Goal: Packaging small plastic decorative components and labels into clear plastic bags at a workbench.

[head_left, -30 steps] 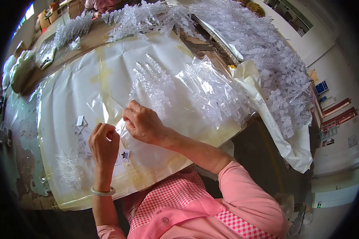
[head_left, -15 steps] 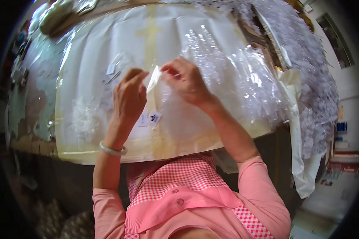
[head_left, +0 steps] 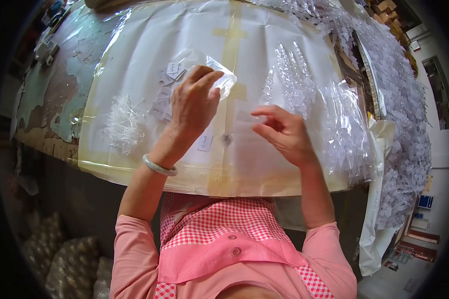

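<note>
My left hand is closed on a small clear plastic bag, which sticks out shiny beyond the fingertips over the middle of the table. To the right and a little nearer me, my right hand hangs with thumb and fingers apart, and I see nothing in it. Small white printed cards lie scattered left of my left hand, partly hidden by it. One card lies below its wrist, and a small dark-marked piece rests on the tape. Beyond my right hand are several clear, glittering strands.
A bundle of thin white strands lies at the left. Clear plastic bags cover the table's right end, beside a large heap of translucent pieces. White sheeting hangs over the edge. Full sacks stand low at left.
My hands have parted: the right has let go and moved right and nearer me. The left keeps the clear bag. The whole view has shifted, showing more cards.
</note>
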Motion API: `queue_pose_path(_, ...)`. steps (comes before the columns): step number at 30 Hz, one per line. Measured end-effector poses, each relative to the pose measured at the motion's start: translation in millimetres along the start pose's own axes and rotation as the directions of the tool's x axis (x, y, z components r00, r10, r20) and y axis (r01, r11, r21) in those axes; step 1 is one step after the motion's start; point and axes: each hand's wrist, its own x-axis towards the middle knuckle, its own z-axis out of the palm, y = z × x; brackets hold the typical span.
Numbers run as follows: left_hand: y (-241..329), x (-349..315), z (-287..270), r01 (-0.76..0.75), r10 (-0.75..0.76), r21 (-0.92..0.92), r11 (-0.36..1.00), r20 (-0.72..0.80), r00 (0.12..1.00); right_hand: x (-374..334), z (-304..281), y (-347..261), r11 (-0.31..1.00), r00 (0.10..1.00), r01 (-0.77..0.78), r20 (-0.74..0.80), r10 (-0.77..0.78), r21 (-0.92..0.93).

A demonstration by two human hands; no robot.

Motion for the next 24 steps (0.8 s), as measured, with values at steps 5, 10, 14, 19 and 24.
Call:
queue_pose_path(5, 8, 2, 13, 0.001, 0.001, -0.026, 1.0, 0.089, 0.996, -63, -44, -25, 0.841, 0.998, 0.056, 0.004, -0.069, 0.538)
queue_pose_path(10, 12, 1, 29, -0.063, 0.063, -0.004, 0.998, 0.115, 0.991, -85, -55, -24, 0.724, 0.936, 0.267, 0.006, -0.351, 0.636)
queue_pose_path(14, 17, -2, 39, -0.069, 0.067, 0.003, 0.998, 0.15, 0.986, -88, -53, -31, 0.763, 0.933, 0.308, -0.024, -0.359, 0.568)
queue_pose_path(19, 22, -7, 44, -0.14, 0.146, -0.06, 0.988, 0.123, 0.982, -86, -55, -32, 0.784, 0.927, 0.316, 0.002, -0.375, 0.534)
queue_pose_path(24, 40, -12, 39, -0.224, 0.244, -0.133, 0.965, 0.158, 0.957, -74, -51, -25, 0.855, 0.952, 0.223, 0.085, -0.295, 0.468)
